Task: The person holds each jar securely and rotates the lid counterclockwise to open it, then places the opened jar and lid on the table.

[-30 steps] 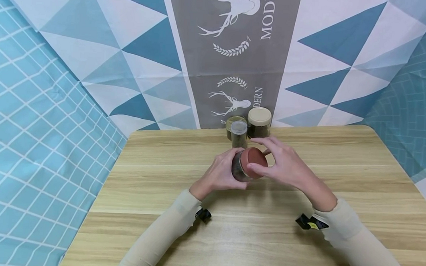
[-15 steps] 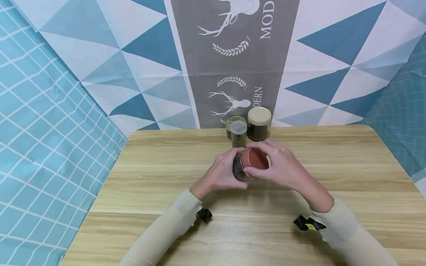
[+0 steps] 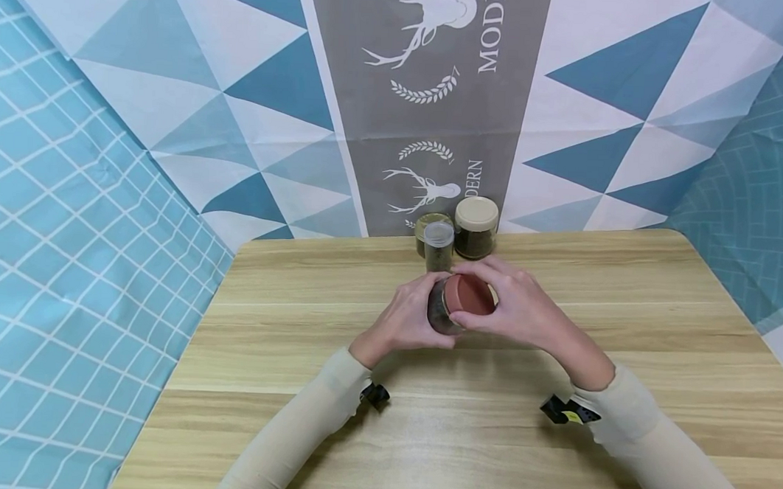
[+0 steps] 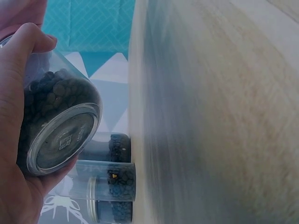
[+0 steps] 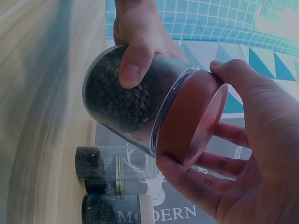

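Observation:
A clear jar (image 3: pixel 437 312) partly filled with dark beans (image 5: pixel 117 105) is held tilted above the table. My left hand (image 3: pixel 406 315) grips its glass body, thumb along the side in the right wrist view. Its reddish-brown lid (image 5: pixel 180 121) points to the right, seated at the jar's mouth. Thumb and fingers of my right hand (image 3: pixel 528 307) pinch the lid around its rim. The jar's round glass base (image 4: pixel 64 140) faces the left wrist camera.
At the table's back edge stand three more jars: a wide one with a cream lid (image 3: pixel 476 214), a narrow clear-topped one (image 3: pixel 438 251) and one partly hidden behind it (image 3: pixel 422 230). Patterned cloth (image 3: pixel 252 119) hangs directly behind. The wooden table (image 3: pixel 281 327) spreads below both hands.
A second ago my right fingers were spread, with the forefinger off the lid; they have since closed around its rim. The jar and my left hand have barely shifted.

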The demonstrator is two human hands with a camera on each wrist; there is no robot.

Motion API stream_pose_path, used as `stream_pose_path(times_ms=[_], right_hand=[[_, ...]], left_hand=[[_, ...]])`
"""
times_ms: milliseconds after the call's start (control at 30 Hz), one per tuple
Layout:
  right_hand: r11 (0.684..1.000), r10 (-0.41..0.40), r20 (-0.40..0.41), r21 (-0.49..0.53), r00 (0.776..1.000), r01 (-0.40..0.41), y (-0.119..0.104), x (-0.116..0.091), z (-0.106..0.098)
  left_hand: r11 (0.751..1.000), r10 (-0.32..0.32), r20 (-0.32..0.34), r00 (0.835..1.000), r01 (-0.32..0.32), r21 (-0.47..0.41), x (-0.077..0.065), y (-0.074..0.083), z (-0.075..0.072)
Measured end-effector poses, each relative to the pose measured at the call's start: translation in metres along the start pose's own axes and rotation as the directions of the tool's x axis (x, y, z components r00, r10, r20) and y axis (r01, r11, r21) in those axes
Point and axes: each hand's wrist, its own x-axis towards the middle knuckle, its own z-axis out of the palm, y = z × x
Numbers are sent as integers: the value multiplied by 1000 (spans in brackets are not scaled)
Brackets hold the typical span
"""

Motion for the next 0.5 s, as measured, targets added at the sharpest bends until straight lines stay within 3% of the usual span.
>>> stream_pose_path(times_ms=[233, 500], right_hand=[[994, -106, 31, 18, 994, 106, 2, 0, -3], [962, -272, 18, 12, 962, 271, 7, 1, -3]], left_hand=[[1000, -21, 13, 1000, 21, -20, -2, 0, -1], [1000, -6, 0, 1000, 6, -8, -2, -2, -2]])
